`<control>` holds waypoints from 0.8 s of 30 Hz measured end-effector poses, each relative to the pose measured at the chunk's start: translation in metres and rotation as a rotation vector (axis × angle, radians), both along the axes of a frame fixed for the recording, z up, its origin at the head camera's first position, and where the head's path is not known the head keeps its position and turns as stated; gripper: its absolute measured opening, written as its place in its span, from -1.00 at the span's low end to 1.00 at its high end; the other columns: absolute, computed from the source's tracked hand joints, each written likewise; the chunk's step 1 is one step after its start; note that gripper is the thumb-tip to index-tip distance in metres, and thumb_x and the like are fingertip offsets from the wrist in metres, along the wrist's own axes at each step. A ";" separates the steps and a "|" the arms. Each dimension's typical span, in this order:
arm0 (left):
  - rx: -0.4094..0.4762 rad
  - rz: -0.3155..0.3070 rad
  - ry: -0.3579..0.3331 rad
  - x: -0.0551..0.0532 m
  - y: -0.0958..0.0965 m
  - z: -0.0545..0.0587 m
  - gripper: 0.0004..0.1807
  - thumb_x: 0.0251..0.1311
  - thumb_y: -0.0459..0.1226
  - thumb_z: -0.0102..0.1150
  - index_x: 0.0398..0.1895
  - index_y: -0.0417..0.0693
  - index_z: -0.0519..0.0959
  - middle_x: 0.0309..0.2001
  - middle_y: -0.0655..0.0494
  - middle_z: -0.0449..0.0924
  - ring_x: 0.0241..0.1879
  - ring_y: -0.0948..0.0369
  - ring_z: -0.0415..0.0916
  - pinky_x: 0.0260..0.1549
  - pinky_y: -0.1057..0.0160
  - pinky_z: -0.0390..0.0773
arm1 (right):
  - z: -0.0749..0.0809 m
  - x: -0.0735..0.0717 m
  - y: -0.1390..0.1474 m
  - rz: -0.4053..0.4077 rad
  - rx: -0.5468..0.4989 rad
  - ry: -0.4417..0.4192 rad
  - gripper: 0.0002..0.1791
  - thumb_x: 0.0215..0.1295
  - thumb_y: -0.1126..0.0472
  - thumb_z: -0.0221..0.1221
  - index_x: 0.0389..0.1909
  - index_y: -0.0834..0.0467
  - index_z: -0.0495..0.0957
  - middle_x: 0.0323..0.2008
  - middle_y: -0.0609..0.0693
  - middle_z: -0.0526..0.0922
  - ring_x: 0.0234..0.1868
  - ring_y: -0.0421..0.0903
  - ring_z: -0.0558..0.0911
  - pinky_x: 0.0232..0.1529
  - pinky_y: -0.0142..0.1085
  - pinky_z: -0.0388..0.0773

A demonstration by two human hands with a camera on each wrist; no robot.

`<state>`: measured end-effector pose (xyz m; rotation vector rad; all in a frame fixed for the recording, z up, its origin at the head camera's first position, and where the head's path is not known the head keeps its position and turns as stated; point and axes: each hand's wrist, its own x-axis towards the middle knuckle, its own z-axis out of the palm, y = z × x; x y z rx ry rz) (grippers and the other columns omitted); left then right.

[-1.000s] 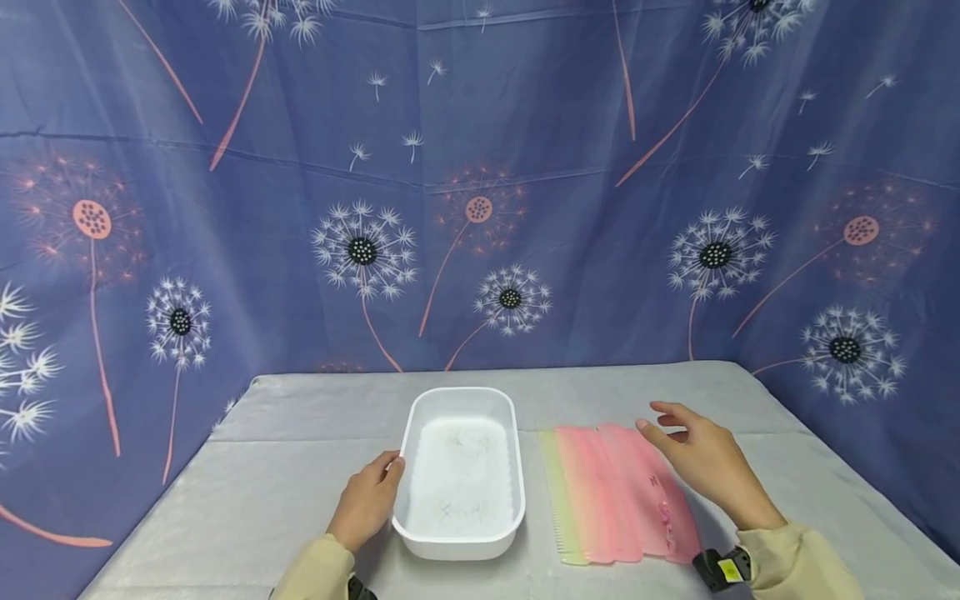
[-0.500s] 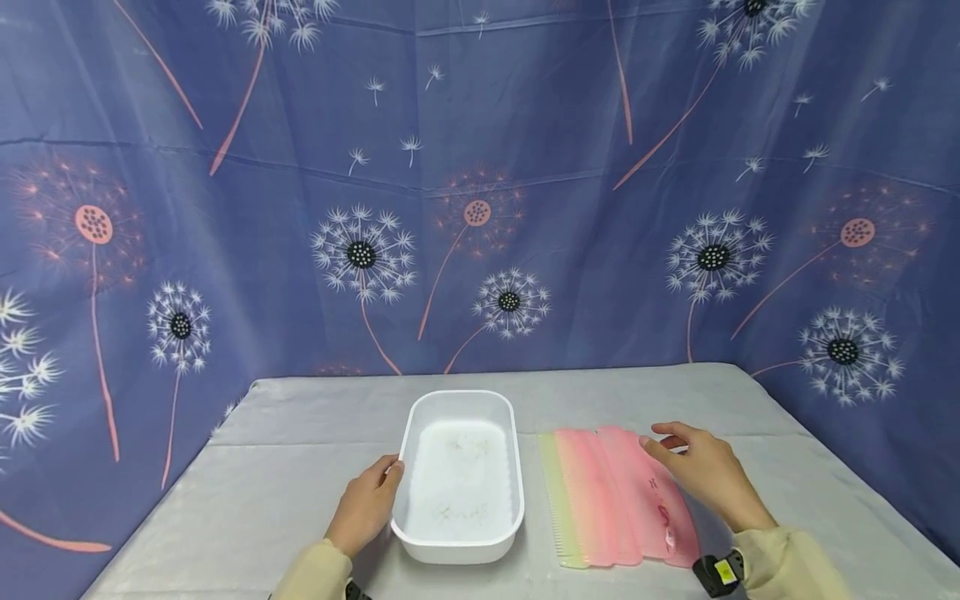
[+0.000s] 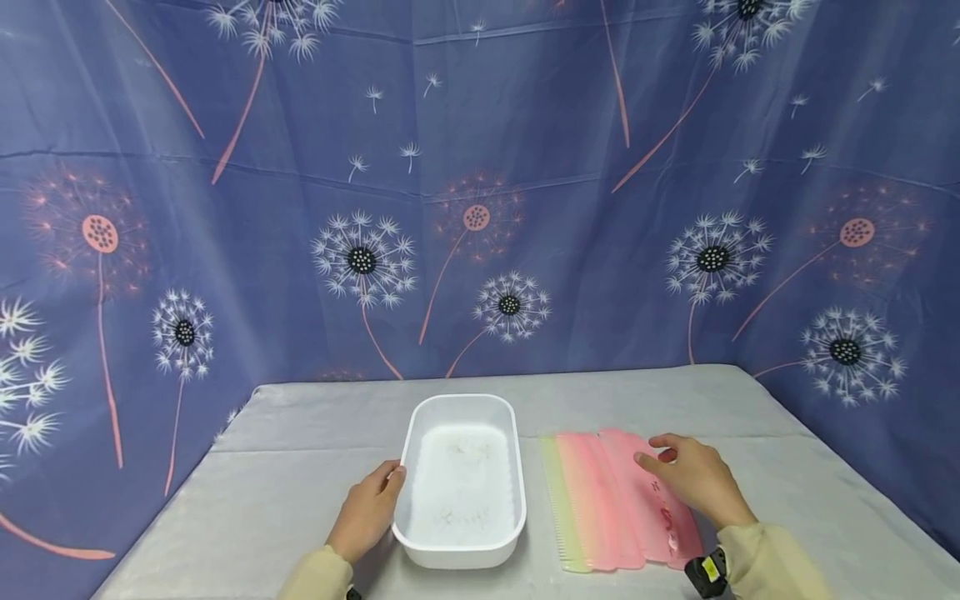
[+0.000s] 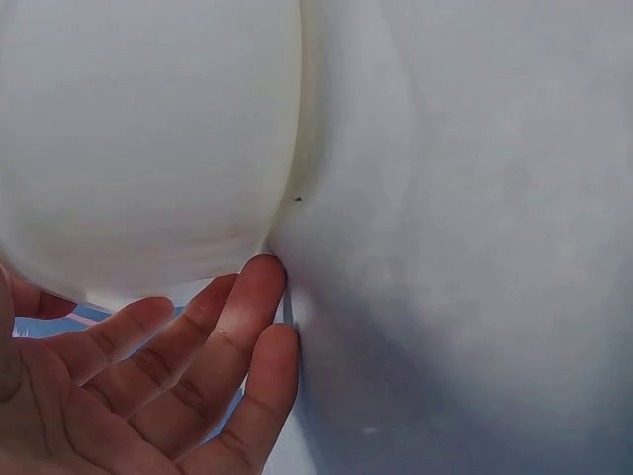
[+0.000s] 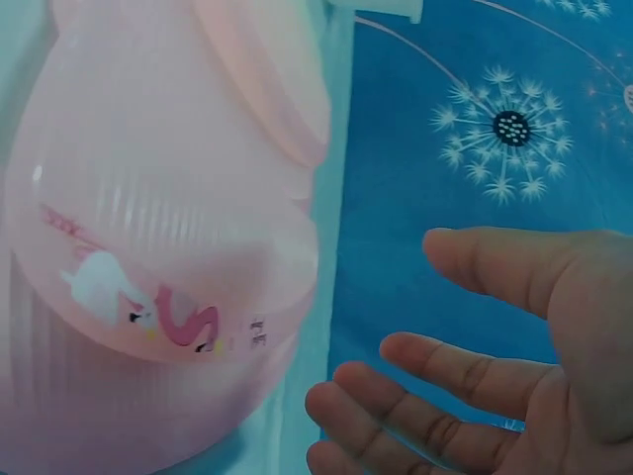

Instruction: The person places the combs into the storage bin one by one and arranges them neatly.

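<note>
The person's left grip [image 3: 366, 512] is loose rather than clenched: its fingers rest, slightly bent, against the left side of a white tub [image 3: 459, 558], with the thumb at the rim. In the left wrist view a fingertip touches the tub's outer wall, low down where the wall meets the bench [image 3: 300, 467]. The right grip [image 3: 697, 477] is released, its thumb and fingers spread apart. From the head view it hovers over the right part of some overlapping pink pieces [image 3: 600, 500]; the right wrist view shows a gap between the fingertips and the nearest one.

The tub is upright on the bench, its long side running away from the person, with faint greyish marks on its floor. The pink pieces lie flat to its right, near but apart, turning pale green along a toothed left edge. Their surface is ribbed and carries a flamingo print [image 5: 188, 322].

Pale grey cloth covers the bench. A black device [image 3: 707, 575] sits at the right wrist, by a beige sleeve [image 3: 772, 562]. Behind hangs a blue curtain [image 3: 570, 167] patterned with white and coral dandelions.
</note>
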<state>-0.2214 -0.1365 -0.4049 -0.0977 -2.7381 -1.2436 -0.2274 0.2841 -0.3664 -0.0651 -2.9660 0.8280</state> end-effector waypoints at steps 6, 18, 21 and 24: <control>0.009 0.013 0.001 0.001 -0.001 0.001 -0.56 0.57 -0.16 -0.10 0.23 -0.30 0.54 0.06 -0.30 0.65 0.07 -0.25 0.60 0.04 -0.25 0.54 | -0.005 -0.003 -0.001 0.000 0.037 -0.025 -0.31 0.30 -0.09 0.32 0.14 0.44 0.54 -0.10 0.37 0.66 -0.09 0.34 0.65 -0.12 0.20 0.57; 0.013 0.002 0.019 0.000 0.002 0.000 -0.58 0.57 -0.17 -0.10 0.21 -0.30 0.56 0.05 -0.29 0.66 0.07 -0.25 0.60 0.05 -0.25 0.54 | -0.007 -0.004 -0.002 -0.034 0.069 -0.053 -0.24 0.20 -0.12 0.37 0.10 0.49 0.52 -0.15 0.38 0.65 -0.17 0.28 0.66 -0.20 0.17 0.59; 0.007 0.004 0.019 0.000 0.001 0.000 -0.58 0.57 -0.17 -0.09 0.21 -0.30 0.56 0.04 -0.29 0.66 0.05 -0.23 0.62 0.03 -0.24 0.55 | -0.009 -0.005 -0.004 -0.041 0.071 -0.059 -0.20 0.18 -0.15 0.38 0.11 0.48 0.51 -0.12 0.39 0.66 -0.14 0.33 0.66 -0.23 0.17 0.59; 0.003 0.007 0.020 0.000 0.000 -0.001 -0.58 0.56 -0.18 -0.09 0.20 -0.30 0.56 0.03 -0.29 0.67 0.03 -0.22 0.63 0.01 -0.23 0.56 | -0.010 -0.006 -0.005 -0.050 0.074 -0.069 -0.18 0.15 -0.17 0.39 0.13 0.46 0.51 -0.09 0.38 0.67 -0.11 0.37 0.65 -0.24 0.19 0.59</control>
